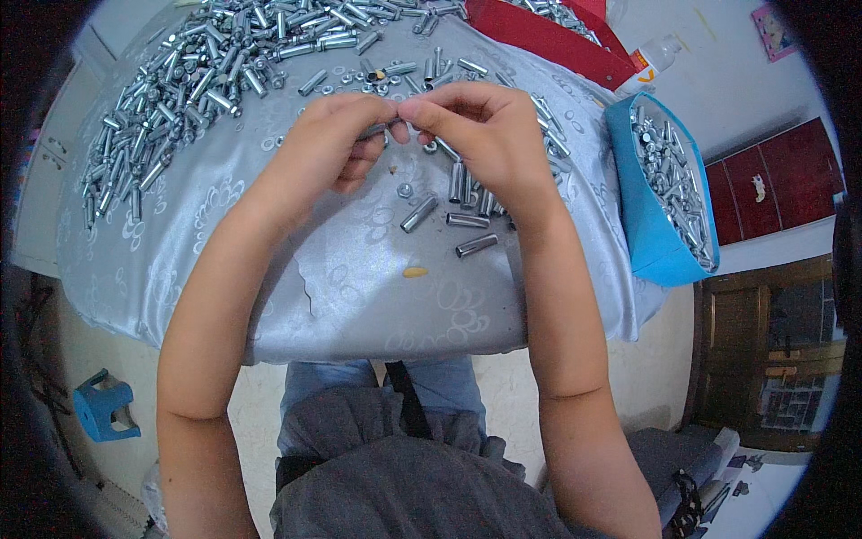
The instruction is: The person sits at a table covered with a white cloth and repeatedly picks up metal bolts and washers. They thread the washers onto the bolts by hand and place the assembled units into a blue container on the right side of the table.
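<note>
My left hand (337, 144) and my right hand (480, 135) meet above the middle of a table covered in a silvery patterned cloth (359, 296). Between their fingertips they pinch one small silver metal sleeve (382, 131), mostly hidden by the fingers. Just below my right hand lie several loose metal sleeves (471, 220) and a small nut (405, 190). A large heap of the same silver bolts and sleeves (189, 81) covers the table's far left.
A blue box (660, 247) holding several metal parts stands at the table's right edge. A red box (548, 36) and a white bottle (655, 58) sit at the far right. A small yellow scrap (414, 271) lies near the front edge. A blue stool (103, 406) is on the floor.
</note>
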The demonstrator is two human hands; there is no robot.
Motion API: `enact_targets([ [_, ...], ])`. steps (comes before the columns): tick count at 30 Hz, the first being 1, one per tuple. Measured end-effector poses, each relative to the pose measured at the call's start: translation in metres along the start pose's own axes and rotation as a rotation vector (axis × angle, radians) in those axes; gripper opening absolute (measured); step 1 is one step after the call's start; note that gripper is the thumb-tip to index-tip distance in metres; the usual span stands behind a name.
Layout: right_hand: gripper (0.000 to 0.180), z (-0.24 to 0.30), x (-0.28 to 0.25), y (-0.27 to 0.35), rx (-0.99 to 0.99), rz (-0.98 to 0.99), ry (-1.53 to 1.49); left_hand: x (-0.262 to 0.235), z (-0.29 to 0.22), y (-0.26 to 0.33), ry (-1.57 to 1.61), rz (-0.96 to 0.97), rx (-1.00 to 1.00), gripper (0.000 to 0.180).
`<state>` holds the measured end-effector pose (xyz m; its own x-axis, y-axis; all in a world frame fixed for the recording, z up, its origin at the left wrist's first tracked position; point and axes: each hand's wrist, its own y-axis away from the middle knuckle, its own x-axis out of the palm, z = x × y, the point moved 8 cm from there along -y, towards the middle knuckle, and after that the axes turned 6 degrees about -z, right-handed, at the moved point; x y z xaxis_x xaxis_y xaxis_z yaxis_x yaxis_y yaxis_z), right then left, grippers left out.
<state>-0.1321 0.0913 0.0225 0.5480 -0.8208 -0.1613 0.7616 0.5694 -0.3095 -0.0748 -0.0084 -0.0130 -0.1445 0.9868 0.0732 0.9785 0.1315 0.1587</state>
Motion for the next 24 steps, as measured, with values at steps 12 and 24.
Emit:
enact_targets([
  [12,0.016,-0.002,0.001,0.001,0.043,-0.064,-0.086,0.006,-0.009,0.003,0.04,-0.009,0.042,0.036],
  [24,0.019,-0.002,-0.013,0.004,-0.055,-0.091,0.44,-0.012,-0.006,-0.003,0.156,-0.129,0.016,0.028],
])
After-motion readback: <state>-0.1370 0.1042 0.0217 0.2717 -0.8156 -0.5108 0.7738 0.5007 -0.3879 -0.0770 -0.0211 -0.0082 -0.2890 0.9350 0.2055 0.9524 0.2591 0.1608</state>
